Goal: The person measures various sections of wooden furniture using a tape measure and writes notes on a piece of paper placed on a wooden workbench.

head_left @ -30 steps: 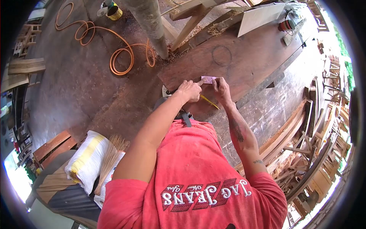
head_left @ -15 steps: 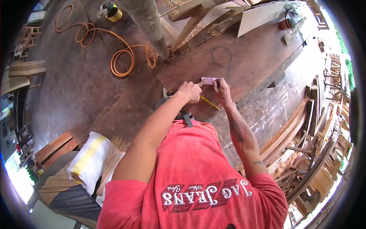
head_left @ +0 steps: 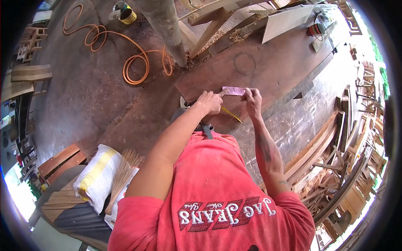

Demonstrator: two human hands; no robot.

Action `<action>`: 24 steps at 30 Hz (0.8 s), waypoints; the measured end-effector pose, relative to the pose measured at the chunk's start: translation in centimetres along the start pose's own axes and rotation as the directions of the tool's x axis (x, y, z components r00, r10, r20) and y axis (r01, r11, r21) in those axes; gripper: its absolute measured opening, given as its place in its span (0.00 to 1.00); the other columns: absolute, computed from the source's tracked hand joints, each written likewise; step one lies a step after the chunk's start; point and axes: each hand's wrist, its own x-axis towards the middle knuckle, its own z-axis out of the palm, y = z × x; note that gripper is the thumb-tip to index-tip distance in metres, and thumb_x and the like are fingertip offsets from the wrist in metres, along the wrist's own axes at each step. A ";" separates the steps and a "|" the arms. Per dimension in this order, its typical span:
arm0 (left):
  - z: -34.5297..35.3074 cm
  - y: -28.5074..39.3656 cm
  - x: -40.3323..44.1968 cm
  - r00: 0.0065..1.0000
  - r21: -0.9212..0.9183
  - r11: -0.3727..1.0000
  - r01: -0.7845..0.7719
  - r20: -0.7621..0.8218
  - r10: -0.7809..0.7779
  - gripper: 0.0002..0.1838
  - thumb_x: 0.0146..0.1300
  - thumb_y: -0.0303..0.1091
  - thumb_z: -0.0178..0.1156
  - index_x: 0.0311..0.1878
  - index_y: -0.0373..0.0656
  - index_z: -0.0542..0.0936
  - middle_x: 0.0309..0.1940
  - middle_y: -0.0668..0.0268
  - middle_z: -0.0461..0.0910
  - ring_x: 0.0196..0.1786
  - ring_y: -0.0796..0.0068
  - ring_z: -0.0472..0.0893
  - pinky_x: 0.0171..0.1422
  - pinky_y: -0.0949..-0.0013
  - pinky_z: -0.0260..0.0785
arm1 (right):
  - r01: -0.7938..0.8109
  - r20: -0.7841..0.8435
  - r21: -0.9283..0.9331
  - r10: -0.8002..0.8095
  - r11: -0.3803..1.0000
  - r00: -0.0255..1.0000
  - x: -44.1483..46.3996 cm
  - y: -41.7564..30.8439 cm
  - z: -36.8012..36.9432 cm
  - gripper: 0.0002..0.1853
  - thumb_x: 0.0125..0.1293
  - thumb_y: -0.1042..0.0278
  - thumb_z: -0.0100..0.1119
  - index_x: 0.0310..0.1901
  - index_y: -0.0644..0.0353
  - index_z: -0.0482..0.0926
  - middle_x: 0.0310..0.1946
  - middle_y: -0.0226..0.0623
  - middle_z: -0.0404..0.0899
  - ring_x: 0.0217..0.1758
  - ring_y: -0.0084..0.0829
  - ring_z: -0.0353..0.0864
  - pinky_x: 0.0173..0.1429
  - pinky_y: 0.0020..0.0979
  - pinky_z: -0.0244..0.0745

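A small pink paper-like strip (head_left: 234, 90) is stretched between my hands, above the reddish-brown board (head_left: 284, 58). My right hand (head_left: 253, 100) pinches its right end. At the other end is my left hand (head_left: 210, 103), its fingers curled and the index finger and thumb reaching to the strip's left edge. A thin yellow strip (head_left: 231, 114) lies slanted just below and between the hands; its kind is unclear. A faint dark ring (head_left: 244, 63) marks the board beyond the strip.
An orange hose (head_left: 147, 67) coils on the concrete floor at left, near a post (head_left: 165, 29) and a yellow can (head_left: 127, 16). A red can (head_left: 315, 29) stands at the board's far end. Timber (head_left: 318, 142) lines the right; a white sack (head_left: 97, 175) is at lower left.
My right hand has moved a little to the right and now shows more of the pink strip between my hands. The left hand stays nearly in place.
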 end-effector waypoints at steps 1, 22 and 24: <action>0.2 -0.1 0.1 1.000 0.002 1.000 -0.003 -0.012 0.003 0.13 0.60 0.35 0.54 0.38 0.48 0.88 0.78 0.71 0.60 0.56 0.49 0.82 0.62 0.43 0.73 | -0.022 -0.033 0.137 0.027 0.990 0.999 -0.4 -0.2 -0.6 0.14 0.75 0.60 0.58 0.43 0.67 0.77 0.27 0.36 0.82 0.29 0.24 0.81 0.37 0.30 0.78; 6.6 -3.3 -23.5 0.787 -0.549 0.821 0.157 -0.433 -0.440 0.15 0.67 0.35 0.59 0.46 0.31 0.84 0.50 0.46 0.84 0.56 0.51 0.83 0.63 0.61 0.73 | -0.509 0.254 0.739 0.518 0.442 0.817 -19.7 4.2 -1.8 0.10 0.70 0.71 0.61 0.48 0.63 0.75 0.33 0.39 0.81 0.30 0.29 0.84 0.32 0.30 0.83; 7.8 -3.1 -26.6 0.735 -0.624 0.752 0.214 -0.404 -0.544 0.16 0.67 0.37 0.60 0.44 0.32 0.84 0.42 0.50 0.86 0.47 0.60 0.86 0.53 0.63 0.75 | -0.562 0.415 0.748 0.412 0.354 0.812 -19.7 2.3 -0.1 0.10 0.70 0.71 0.59 0.49 0.64 0.75 0.34 0.40 0.81 0.34 0.31 0.85 0.36 0.32 0.84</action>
